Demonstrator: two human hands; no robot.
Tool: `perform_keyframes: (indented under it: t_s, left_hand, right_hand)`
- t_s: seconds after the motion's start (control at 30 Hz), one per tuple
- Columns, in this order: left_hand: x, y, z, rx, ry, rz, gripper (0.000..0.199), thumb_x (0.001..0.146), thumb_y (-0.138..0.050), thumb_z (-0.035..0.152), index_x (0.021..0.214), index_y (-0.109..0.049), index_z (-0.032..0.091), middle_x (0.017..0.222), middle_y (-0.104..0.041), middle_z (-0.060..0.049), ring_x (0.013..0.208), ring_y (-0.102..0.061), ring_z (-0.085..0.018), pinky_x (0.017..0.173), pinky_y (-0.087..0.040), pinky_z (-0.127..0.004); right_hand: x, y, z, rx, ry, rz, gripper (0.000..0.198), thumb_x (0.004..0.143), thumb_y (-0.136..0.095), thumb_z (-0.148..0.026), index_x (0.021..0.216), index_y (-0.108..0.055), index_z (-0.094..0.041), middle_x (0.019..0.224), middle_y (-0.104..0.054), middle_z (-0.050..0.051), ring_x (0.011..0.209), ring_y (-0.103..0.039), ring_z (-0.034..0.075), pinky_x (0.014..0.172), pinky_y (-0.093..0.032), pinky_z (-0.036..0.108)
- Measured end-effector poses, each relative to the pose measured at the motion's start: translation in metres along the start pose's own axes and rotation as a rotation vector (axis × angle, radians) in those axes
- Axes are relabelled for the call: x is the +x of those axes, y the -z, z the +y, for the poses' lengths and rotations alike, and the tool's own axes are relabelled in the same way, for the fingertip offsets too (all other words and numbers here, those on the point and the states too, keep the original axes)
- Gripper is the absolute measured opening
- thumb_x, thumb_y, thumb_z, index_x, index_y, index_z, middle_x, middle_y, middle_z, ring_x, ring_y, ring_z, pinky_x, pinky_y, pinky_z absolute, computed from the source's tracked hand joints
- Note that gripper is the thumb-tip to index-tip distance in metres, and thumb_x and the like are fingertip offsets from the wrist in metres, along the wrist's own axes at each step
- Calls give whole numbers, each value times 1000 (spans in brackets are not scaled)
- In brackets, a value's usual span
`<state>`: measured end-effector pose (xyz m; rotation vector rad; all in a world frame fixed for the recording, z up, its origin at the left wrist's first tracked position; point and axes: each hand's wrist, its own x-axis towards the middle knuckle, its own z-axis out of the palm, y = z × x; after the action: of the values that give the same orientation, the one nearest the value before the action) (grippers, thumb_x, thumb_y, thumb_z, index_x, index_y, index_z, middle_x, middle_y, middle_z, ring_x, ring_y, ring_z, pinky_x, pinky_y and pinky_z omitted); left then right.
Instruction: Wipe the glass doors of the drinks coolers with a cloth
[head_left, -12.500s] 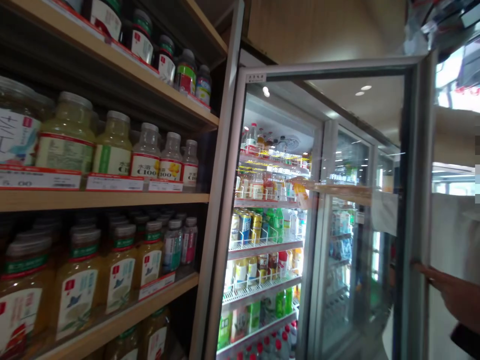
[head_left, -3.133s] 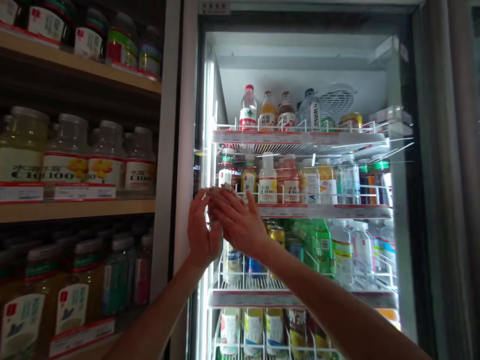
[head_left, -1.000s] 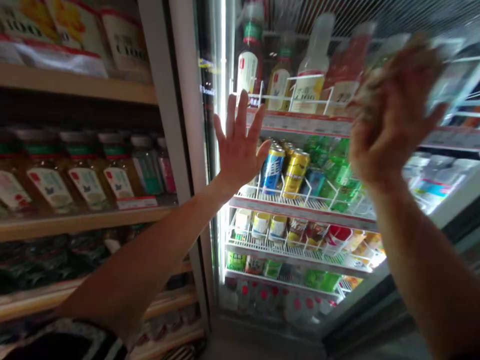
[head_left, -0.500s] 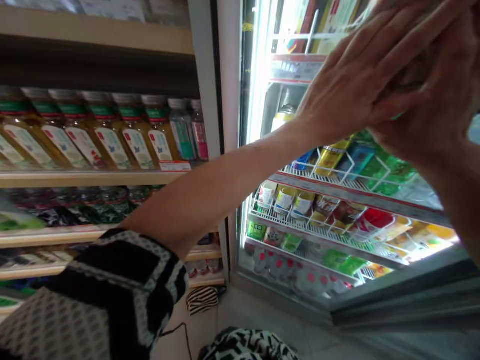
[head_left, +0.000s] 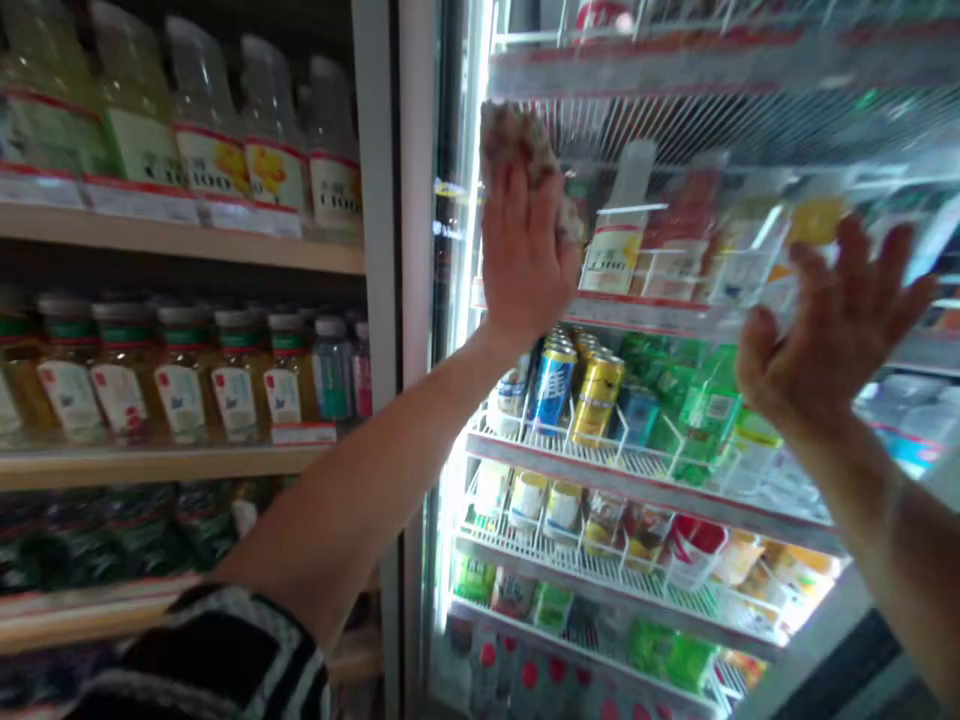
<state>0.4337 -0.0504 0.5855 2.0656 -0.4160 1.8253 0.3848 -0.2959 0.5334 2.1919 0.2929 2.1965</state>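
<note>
My left hand (head_left: 525, 255) is stretched out, pressing a crumpled, patterned cloth (head_left: 517, 140) against the glass door (head_left: 637, 120) of a lit drinks fridge, close to its left edge. The cloth shows above and beside my fingers; my palm hides the rest. On the right, my right hand (head_left: 832, 320) is raised in front of the same fridge with fingers spread and thumb out, and nothing shows in it. Whether it touches the glass I cannot tell. Behind the glass are bottles (head_left: 619, 225), blue and gold cans (head_left: 598, 395) and green bottles (head_left: 705, 400).
Left of the fridge stands a shelf unit (head_left: 180, 240) with rows of amber juice bottles (head_left: 180, 375) and taller pale bottles (head_left: 202, 110). A grey upright post (head_left: 381, 300) divides shelf and fridge. Cups (head_left: 564, 505) and packs fill the lower fridge racks.
My hands were together at the upper right and are now apart. My left hand has moved left across the glass, with the cloth now visible. The view has shifted, showing higher shelves.
</note>
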Motion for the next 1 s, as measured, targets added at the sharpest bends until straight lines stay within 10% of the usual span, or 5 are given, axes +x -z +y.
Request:
perform_keyframes:
  t_s: [0.2, 0.4, 0.63, 0.83, 1.0]
  left_hand:
    - [-11, -21, 42, -143, -340, 33, 43, 86, -42, 38, 126, -46, 22, 146, -30, -9, 138, -18, -24, 114, -20, -41]
    - [34, -11, -11, -108, 24, 201, 46, 86, -38, 27, 126, -45, 6, 140, -36, -18, 137, -16, -31, 111, -23, -49]
    - [-24, -34, 67, -205, -801, 15, 42, 87, -37, 26, 127, -43, 20, 143, -35, -5, 138, -16, -22, 111, -27, -40]
    - [32, -5, -10, -208, -30, 247, 57, 86, -42, 29, 135, -25, 5, 145, -26, -17, 138, -16, -29, 112, -24, -47]
    - [-10, -17, 0, -205, -605, 36, 47, 86, -35, 22, 133, -34, 16, 145, -32, -8, 138, -18, -23, 110, -29, -44]
  right_hand:
    - [2, -11, 1, -134, 59, 83, 57, 87, -40, -40, 137, -34, -14, 141, -37, 14, 133, -31, 27, 107, -22, 48]
    - [-1, -12, 6, -216, 21, 124, 54, 89, -37, -36, 140, -29, -19, 143, -35, 12, 134, -30, 25, 108, -18, 49]
    - [-6, -11, 10, -211, 56, 125, 57, 89, -37, -32, 143, -23, -21, 143, -35, 11, 134, -30, 24, 109, -16, 48]
    - [-13, -9, 12, -234, 39, 118, 57, 89, -36, -31, 143, -19, -22, 143, -36, 10, 134, -29, 23, 109, -16, 48]
    - [-14, -9, 14, -207, 48, 126, 57, 88, -37, -30, 143, -22, -22, 143, -36, 10, 134, -31, 24, 109, -16, 48]
